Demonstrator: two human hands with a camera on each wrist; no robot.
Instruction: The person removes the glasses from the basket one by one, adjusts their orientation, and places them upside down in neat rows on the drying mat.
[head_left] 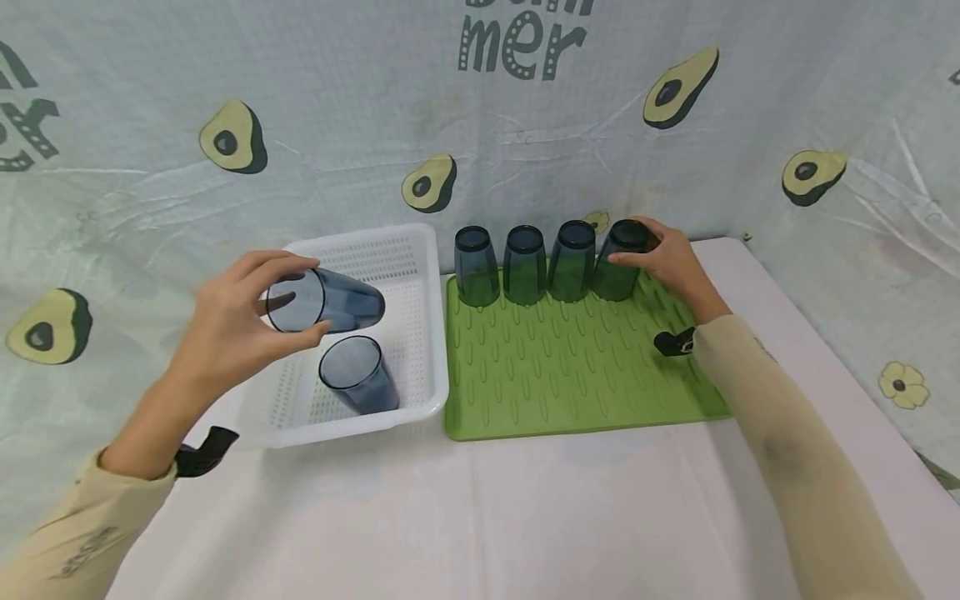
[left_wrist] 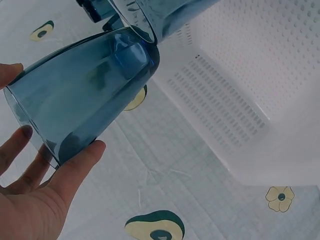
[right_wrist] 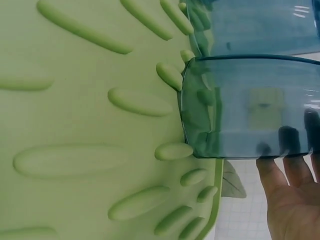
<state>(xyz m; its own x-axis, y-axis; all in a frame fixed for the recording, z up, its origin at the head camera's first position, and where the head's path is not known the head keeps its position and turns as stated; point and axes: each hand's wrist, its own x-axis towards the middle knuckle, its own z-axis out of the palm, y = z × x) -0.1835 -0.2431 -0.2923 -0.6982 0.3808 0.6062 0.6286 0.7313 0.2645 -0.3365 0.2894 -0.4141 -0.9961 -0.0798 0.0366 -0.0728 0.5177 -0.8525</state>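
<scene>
My left hand [head_left: 238,321] holds a blue drinking glass [head_left: 348,302] near its rim, thumb below and fingers above. The glass lies on its side over the white basket [head_left: 438,333], base pointing right. Another blue glass [head_left: 362,379] leans inside the basket, mouth up. At the right end of a row on the green mat [head_left: 555,375], my right hand [head_left: 666,260] grips an upside-down glass [head_left: 617,271] around its upper part. In the right wrist view, fingertips [right_wrist: 272,170] touch the side of that glass, whose rim is at the mat.
Three more upside-down glasses [head_left: 525,271] stand to the left of the gripped one along the mat's back edge. The basket borders the mat's left side on a white-covered table [head_left: 480,508]. Behind hangs a sheet [head_left: 337,108] printed with avocados.
</scene>
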